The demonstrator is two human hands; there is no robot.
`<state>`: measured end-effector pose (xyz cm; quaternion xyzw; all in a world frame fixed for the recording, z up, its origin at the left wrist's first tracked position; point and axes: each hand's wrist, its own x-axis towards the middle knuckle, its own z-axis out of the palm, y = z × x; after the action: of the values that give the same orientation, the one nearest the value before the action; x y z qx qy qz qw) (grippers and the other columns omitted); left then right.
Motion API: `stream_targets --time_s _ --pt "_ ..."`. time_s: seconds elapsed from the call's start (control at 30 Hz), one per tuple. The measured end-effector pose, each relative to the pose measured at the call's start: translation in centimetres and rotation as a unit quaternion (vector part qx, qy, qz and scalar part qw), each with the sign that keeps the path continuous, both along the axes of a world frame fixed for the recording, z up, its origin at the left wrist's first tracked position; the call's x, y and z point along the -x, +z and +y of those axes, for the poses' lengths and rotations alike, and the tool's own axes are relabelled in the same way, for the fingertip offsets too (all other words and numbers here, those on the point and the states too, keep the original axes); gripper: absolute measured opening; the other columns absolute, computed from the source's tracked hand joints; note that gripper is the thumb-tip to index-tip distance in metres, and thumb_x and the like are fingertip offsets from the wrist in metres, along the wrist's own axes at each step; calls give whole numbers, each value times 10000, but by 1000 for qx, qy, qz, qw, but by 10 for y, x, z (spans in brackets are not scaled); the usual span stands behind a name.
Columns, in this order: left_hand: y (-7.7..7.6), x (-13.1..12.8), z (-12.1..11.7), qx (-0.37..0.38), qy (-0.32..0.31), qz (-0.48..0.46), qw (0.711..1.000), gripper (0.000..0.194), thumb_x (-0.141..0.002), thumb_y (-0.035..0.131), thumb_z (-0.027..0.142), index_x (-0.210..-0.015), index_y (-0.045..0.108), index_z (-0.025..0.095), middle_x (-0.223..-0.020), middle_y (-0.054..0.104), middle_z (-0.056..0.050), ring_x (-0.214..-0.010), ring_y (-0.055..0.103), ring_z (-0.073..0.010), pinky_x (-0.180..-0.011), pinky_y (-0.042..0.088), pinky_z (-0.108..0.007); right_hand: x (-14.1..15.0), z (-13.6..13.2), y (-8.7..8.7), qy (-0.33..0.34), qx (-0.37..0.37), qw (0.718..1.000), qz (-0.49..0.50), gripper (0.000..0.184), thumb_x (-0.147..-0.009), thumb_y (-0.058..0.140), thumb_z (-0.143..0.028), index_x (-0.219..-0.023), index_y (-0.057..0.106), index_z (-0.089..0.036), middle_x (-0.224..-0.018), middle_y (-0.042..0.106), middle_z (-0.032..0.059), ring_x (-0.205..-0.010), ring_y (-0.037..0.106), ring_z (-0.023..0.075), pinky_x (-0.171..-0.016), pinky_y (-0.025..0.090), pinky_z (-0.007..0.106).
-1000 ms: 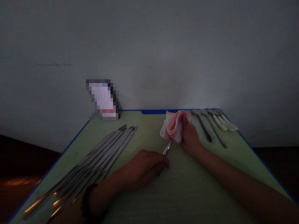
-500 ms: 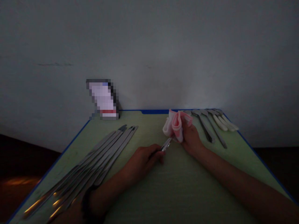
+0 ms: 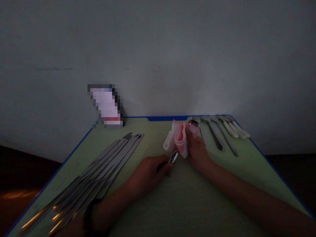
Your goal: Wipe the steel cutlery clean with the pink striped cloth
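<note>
My left hand [image 3: 154,169] is closed around the handle end of a metal spoon [image 3: 173,157]. A folded pink and white cloth [image 3: 181,138] is wrapped about the middle of it and hides that part. What looks like the spoon's bowl shows past the far side of the cloth. My right hand [image 3: 197,149] grips the cloth from the right, thumb on top. Several long table knives [image 3: 116,164] lie slantwise beside my left forearm.
At the back right lie several spoons [image 3: 217,138], and white-handled cutlery [image 3: 232,128] near the corner. A blurred phone-like screen [image 3: 106,105] leans on the wall at the back left. The green table [image 3: 187,204] has a blue edge.
My right hand and the cloth have shifted left and nearer to me, towards my left hand. A shiny spoon bowl now shows behind the cloth.
</note>
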<state>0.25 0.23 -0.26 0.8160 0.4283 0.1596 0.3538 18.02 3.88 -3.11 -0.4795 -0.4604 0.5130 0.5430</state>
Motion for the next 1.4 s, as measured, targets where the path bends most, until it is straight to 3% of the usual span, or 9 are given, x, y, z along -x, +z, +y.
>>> stream_targets --time_s 0.1,0.23,0.47,0.7,0.9,1.0,1.17,1.27,1.4 --pt "1 2 2 34 -13 -2 999 204 -879 455 291 -781 574 157 -665 559 26 -582 498 -103 -534 357 -204 3 -4 2 -14 9 999 32 421 -785 452 -596 -735 558 -191 -656 574 23 -566 471 138 -520 354 261" --pt "5 3 3 83 -31 -32 996 231 -888 422 294 -789 567 145 -682 546 20 -602 502 -101 -543 366 -201 4 -4 5 26 19 997 66 394 -771 503 -568 -706 543 -181 -608 543 -12 -537 442 108 -518 346 237" --pt "4 0 2 40 -22 2 999 218 -855 448 278 -709 551 154 -603 483 44 -531 430 -85 -488 297 -190 0 -1 4 59 27 996 61 412 -764 501 -582 -711 562 -178 -599 547 -15 -526 442 107 -525 346 239" --pt "-3 10 2 2 -120 -14 993 266 -773 478 160 -540 349 171 -508 315 74 -464 325 -58 -459 239 -187 1 2 2 19 30 996 84 416 -772 474 -598 -753 569 -193 -634 571 -10 -554 478 117 -537 359 237" --pt "-4 13 2 9 -165 -17 986 285 -769 485 153 -537 321 175 -511 317 73 -465 338 -58 -477 248 -201 1 3 1 -2 34 996 83 432 -786 436 -611 -733 540 -195 -586 522 -11 -509 430 110 -484 322 232" --pt "-1 12 2 14 -153 -7 988 266 -796 484 179 -548 388 167 -520 347 69 -472 349 -63 -477 250 -202 1 2 1 3 22 996 81 407 -779 468 -591 -700 512 -194 -576 505 -14 -498 408 107 -481 316 235" --pt "4 9 0 64 -119 -12 991 274 -891 413 239 -715 605 154 -616 535 33 -522 449 -77 -493 308 -182 1 4 2 2 2 997 71 368 -780 491 -553 -742 545 -191 -647 553 -6 -550 460 117 -534 352 242" --pt "6 8 1 64 -98 -21 993 290 -909 399 244 -737 615 157 -650 559 26 -550 470 -83 -519 330 -179 1 2 5 16 -2 997 76 331 -769 534 -517 -813 571 -191 -697 574 -2 -590 485 119 -569 379 242" --pt "7 7 2 59 -98 -23 993 301 -921 383 249 -736 600 155 -675 577 18 -579 490 -91 -554 350 -188 1 -3 9 45 18 997 59 342 -761 551 -516 -746 571 -175 -647 549 -11 -553 456 103 -528 362 225"
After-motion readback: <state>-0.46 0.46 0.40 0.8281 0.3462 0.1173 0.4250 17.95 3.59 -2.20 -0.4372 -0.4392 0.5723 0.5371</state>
